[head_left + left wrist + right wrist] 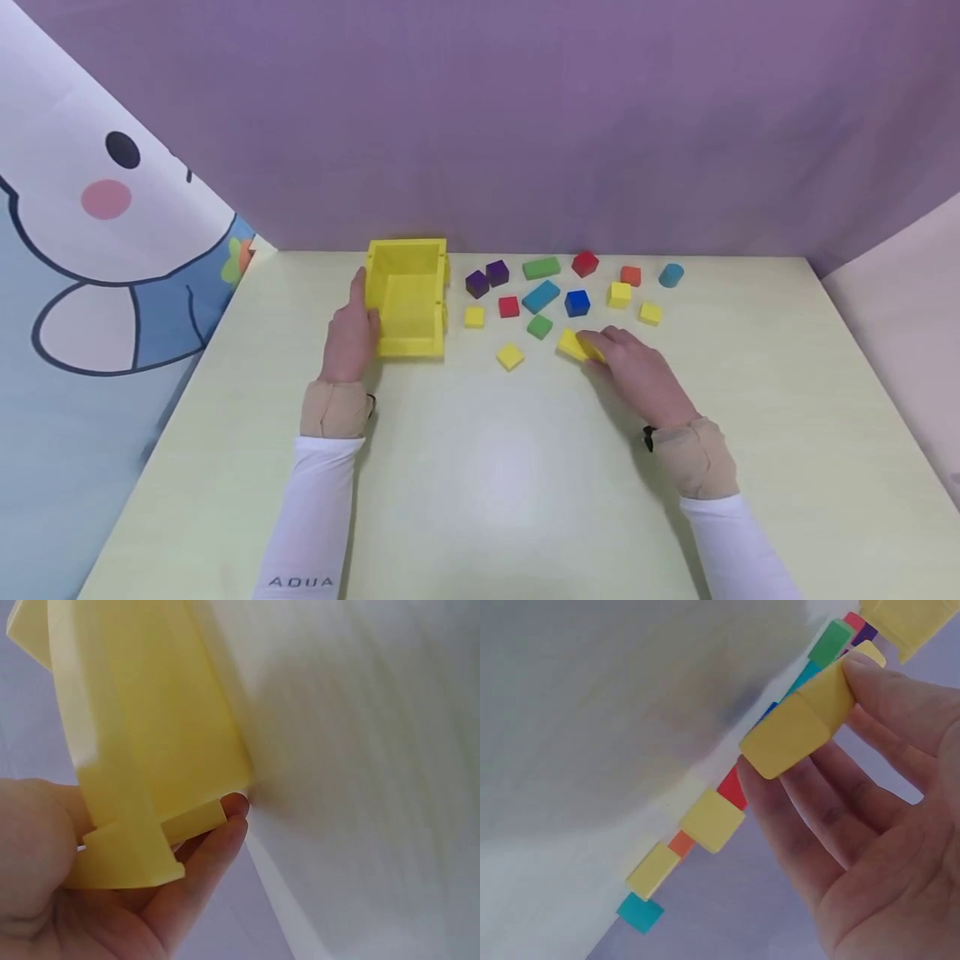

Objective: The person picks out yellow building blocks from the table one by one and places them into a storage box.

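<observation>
My left hand (351, 337) holds the left side of a yellow plastic box (444, 342). In the left wrist view its thumb and fingers close round one end of that yellow box (172, 697). Over on the right, my right hand (637, 372) pinches a long yellow block (572, 345) at the near edge of a group of small blocks. The right wrist view shows the thumb on one side of this yellow block (787, 735) and the fingers on the other. A small yellow square block (510, 357) and a green block (539, 326) lie just left of the right hand.
Between box and right hand are two purple cubes (487, 279), a red block (509, 307) and a light blue block (542, 297). Farther right lie a dark blue cube (577, 303), a yellow cube (619, 295) and a blue cylinder (671, 275). A purple backdrop (525, 125) rises behind the table.
</observation>
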### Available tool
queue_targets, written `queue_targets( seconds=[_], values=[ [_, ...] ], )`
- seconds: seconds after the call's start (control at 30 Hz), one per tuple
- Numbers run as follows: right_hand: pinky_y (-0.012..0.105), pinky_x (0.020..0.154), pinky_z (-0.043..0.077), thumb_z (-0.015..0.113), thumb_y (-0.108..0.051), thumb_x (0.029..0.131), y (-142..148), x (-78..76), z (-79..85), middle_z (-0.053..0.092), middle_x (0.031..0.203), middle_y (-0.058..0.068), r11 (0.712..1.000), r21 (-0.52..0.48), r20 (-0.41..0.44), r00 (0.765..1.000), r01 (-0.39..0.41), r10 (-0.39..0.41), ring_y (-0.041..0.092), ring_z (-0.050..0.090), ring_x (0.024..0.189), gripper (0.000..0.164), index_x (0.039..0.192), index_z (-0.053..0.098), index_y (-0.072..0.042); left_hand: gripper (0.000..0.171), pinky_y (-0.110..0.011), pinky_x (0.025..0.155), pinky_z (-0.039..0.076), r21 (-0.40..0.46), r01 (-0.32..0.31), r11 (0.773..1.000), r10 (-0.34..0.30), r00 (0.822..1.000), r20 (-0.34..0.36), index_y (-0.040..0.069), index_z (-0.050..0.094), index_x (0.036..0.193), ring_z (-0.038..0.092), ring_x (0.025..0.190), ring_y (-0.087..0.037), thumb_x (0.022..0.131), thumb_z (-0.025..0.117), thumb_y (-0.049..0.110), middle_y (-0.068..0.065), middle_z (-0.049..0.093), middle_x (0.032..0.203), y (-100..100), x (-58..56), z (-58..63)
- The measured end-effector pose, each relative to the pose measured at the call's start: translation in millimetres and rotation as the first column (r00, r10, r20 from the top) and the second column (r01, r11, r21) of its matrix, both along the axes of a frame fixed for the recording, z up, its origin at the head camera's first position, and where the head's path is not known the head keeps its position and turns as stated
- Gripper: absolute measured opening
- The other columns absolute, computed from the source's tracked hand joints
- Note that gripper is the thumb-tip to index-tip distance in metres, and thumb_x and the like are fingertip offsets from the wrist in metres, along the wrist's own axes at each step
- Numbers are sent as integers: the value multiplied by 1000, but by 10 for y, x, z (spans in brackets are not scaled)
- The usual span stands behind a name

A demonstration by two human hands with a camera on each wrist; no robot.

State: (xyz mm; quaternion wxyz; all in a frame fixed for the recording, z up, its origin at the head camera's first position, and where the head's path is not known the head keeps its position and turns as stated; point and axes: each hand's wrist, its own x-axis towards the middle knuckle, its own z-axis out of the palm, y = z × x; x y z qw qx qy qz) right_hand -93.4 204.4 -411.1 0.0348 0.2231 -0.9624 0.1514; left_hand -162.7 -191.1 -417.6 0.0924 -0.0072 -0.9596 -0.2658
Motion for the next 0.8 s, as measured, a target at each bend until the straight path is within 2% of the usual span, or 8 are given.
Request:
queue_targets(
  seconds=[0.17, 0.4, 0.6, 0.8],
  values=[
    [34, 75, 49, 68, -17, 80, -59, -10, 28, 59, 99, 3, 999, -31, -36, 999, -16, 15, 18, 55, 88, 42, 120, 59, -14, 61, -43, 49, 39, -9, 8, 1000, -8, 1000, -1, 12, 15, 146, 49, 53, -31, 91, 42, 10, -18, 52, 64, -30, 14, -12],
    [33, 76, 49, 68, -17, 79, -185, -47, 106, 59, 101, 2, 997, -60, -68, 997, -38, 34, 18, 55, 91, 42, 120, 59, -15, 52, -45, 53, 41, 20, -1, 1000, 1, 999, 43, 8, 22, 141, 55, 62, -33, 93, 40, 14, -23, 58, 79, -53, 24, 7],
    [34, 78, 48, 66, -19, 81, -352, -116, 185, 58, 105, 3, 996, -76, -56, 997, -53, 49, 18, 53, 94, 41, 121, 58, -15, 48, -44, 52, 42, 25, -4, 1000, 3, 999, 53, 5, 25, 137, 55, 61, -32, 93, 40, 15, -22, 57, 77, -47, 14, 28],
    [30, 76, 47, 63, -22, 84, -543, -203, 242, 57, 102, 1, 992, -104, -67, 995, -75, 68, 15, 52, 90, 39, 122, 58, -16, 44, -42, 50, 41, 21, -6, 1000, 5, 999, 53, 5, 27, 134, 54, 59, -31, 94, 40, 16, -20, 56, 74, -26, 16, 14]
  ],
)
